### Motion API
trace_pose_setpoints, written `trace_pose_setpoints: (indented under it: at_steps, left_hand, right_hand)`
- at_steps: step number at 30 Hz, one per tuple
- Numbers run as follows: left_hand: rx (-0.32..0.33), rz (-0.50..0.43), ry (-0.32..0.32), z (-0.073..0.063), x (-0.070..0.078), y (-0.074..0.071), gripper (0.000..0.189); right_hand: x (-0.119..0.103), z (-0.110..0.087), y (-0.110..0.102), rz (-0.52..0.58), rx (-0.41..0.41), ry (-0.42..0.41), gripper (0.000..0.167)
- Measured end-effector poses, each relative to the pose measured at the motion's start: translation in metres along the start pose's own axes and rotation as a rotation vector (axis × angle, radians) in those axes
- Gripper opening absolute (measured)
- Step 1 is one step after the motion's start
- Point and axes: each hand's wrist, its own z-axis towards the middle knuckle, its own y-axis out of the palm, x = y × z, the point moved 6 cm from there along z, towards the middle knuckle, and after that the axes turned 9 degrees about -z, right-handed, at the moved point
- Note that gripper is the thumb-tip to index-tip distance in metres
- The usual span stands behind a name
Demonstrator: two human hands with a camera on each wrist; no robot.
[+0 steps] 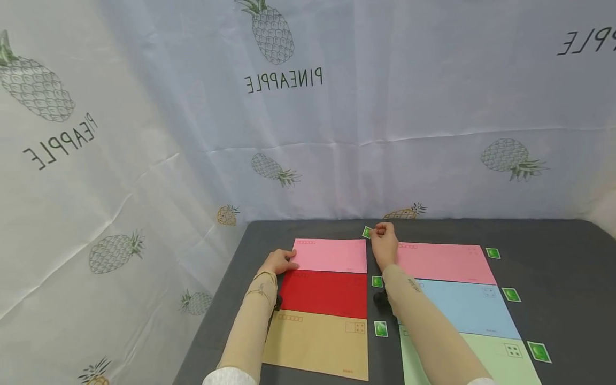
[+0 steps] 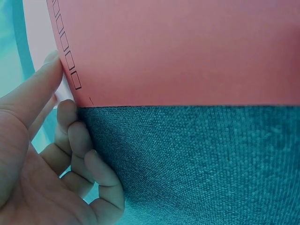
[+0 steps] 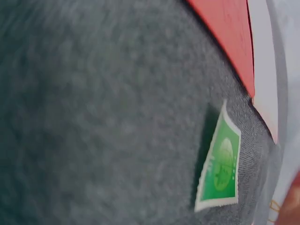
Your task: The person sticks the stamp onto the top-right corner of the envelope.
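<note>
My left hand [image 1: 279, 262] rests at the left edge of a pink envelope [image 1: 332, 255], thumb and index finger spread and touching it. In the left wrist view, the other fingers [image 2: 104, 176] bend beside the red envelope [image 2: 187, 51] over dark cloth. Past the pink envelope's upper right corner, my right hand [image 1: 384, 245] pinches a small green stamp [image 1: 367, 232], held at a slant. Another green stamp [image 3: 220, 164] lies on the cloth in the right wrist view. Only a blurred bit of the right hand [image 3: 290, 201] shows there.
Below the pink envelope lie the red and a tan envelope [image 1: 315, 342]. A second column holds pink [image 1: 443, 262], blue [image 1: 467, 307] and green [image 1: 486, 353] envelopes, partly under my right forearm. Stamps [image 1: 511, 294] stand along both columns' right sides. A pineapple-print curtain [image 1: 337, 107] hangs behind.
</note>
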Motion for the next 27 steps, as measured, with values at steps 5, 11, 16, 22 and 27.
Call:
trace_pose_setpoints:
  at_steps: [5,11,16,22,27]
  left_hand:
    - [0.008,0.016,0.021,-0.001,0.000,0.000,0.055]
    - [0.001,0.008,0.015,0.000,0.001,0.001,0.055]
    - [0.004,-0.006,-0.004,0.000,0.001,0.000,0.055]
    - [-0.002,-0.027,-0.013,0.001,0.001,0.000,0.057]
    - [0.007,-0.042,-0.032,-0.001,-0.002,0.002,0.057]
  right_hand:
    - [0.000,0.001,0.014,-0.101,-0.171,-0.033,0.043]
    - [-0.002,-0.002,0.026,-0.249,-0.319,-0.084,0.042]
    - [-0.003,-0.004,0.026,-0.257,-0.264,-0.011,0.045]
    - [-0.008,0.000,0.028,-0.359,-0.213,-0.013,0.043]
    - [-0.011,0.002,0.038,-0.544,-0.266,-0.118,0.038]
